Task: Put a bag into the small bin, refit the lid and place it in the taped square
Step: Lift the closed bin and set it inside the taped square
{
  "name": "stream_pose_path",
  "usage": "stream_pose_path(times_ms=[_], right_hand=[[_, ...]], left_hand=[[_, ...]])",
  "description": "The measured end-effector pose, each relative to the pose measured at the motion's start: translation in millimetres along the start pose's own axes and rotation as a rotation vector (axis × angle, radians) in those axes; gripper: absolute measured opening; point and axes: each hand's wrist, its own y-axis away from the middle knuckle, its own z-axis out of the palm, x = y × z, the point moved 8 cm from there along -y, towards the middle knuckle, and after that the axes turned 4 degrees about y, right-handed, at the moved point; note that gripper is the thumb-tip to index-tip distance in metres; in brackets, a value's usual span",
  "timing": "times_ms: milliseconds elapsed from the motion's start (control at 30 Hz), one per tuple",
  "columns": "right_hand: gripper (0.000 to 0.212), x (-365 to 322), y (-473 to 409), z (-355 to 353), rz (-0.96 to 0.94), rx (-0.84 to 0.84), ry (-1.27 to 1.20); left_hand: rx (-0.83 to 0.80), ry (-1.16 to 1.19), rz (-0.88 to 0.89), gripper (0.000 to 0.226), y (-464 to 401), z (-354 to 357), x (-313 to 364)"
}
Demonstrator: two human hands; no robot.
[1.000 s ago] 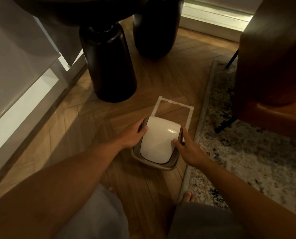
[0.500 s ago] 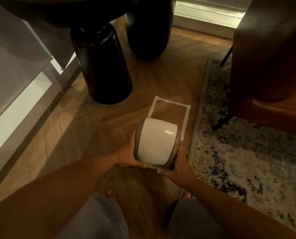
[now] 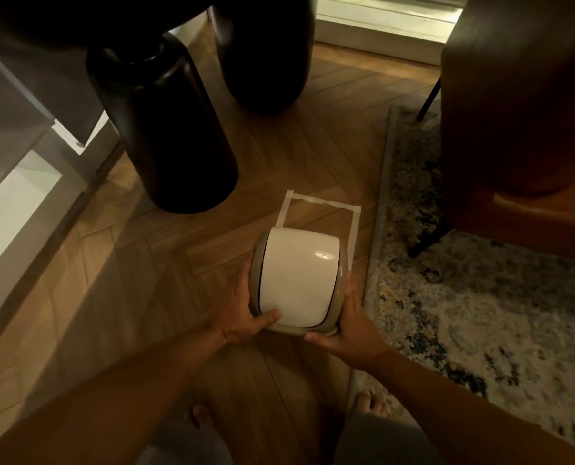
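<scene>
Gripping the lidded bin point(image 3: 298, 280), both hands overlap the taped square point(image 3: 319, 209).

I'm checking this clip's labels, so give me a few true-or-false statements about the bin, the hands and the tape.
1. Both hands hold the small bin. True: the left hand and the right hand grip opposite sides.
2. The white lid is off the bin. False: it sits fitted on top.
3. The taped square lies beyond the bin, on the wooden floor. True.
4. The taped square is on the rug. False: it is on the wood, beside the rug's edge.
5. A black table leg stands right of the bin. False: it is up and left.
</scene>
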Motion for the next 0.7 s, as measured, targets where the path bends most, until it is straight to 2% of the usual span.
stream_pose_path(times_ms=[267,567,700], right_hand=[[0.149,14,-52,-23,-0.054,0.009,0.001],[0.145,36,-110,-59,-0.097,0.092,-0.087],[0.132,39,-141,-81,-0.169,0.125,-0.166]], left_hand=[[0.132,0.023,0.042,0.127,-49,-1,2],[0.127,-0.062,0.108,0.129,-133,-3,17],[0.156,-0.089,0.125,0.129,-169,-4,22]])
